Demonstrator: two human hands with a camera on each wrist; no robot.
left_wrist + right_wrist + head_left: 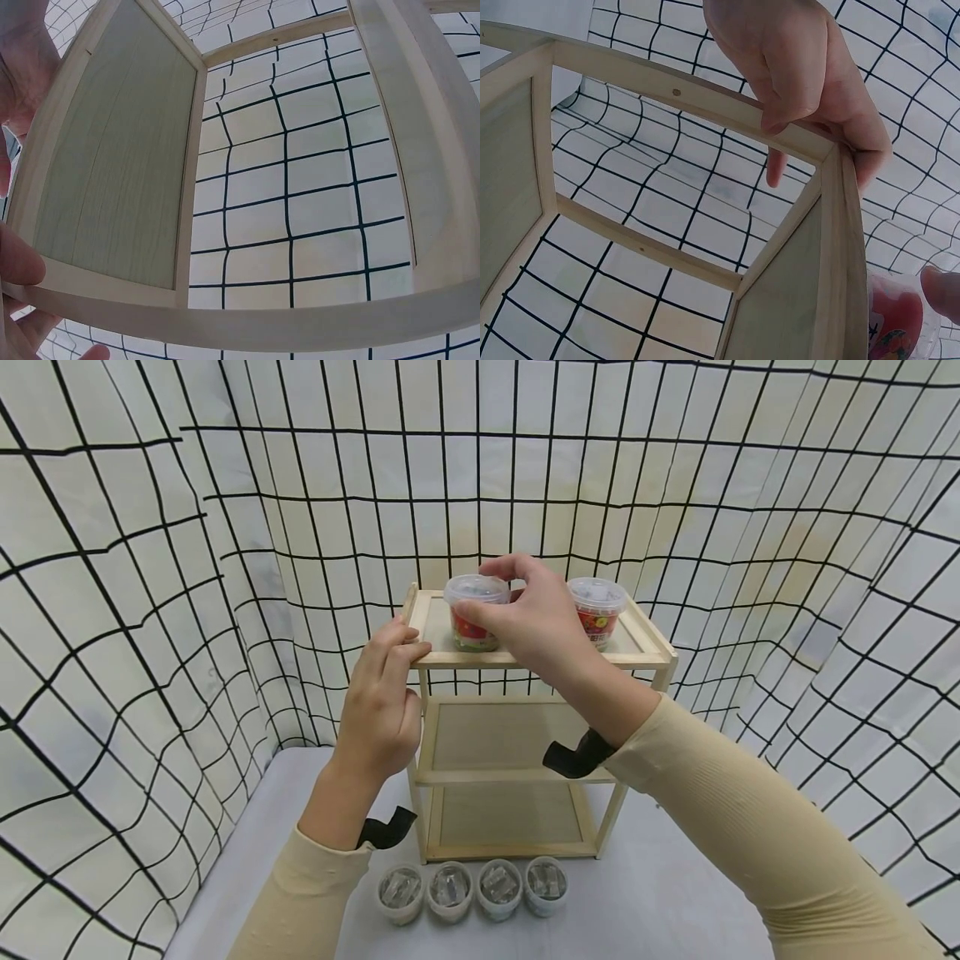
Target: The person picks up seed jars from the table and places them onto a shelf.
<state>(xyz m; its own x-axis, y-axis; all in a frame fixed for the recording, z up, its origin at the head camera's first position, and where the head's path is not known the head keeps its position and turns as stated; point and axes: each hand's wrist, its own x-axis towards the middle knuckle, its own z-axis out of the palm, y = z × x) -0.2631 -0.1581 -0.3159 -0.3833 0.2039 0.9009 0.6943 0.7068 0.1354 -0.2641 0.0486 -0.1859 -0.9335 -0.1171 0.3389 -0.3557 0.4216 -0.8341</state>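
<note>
My right hand pinches the left-hand cup between thumb and fingers, at the left of the top shelf. My left hand curls its fingers round the front left corner of the rack. I should brace that corner, keep the cup upright, release softly, and avoid nudging the right-hand cup.

On my head feed, a black grid spans the back and both sides, its lines wavy in places; I can't tell whether they are wire or print. Pale white backing shows between them, with faint yellowish patches, one on the right side. Below lies a white tabletop. Both wrist feeds show me more grid, bent here and there.
</note>
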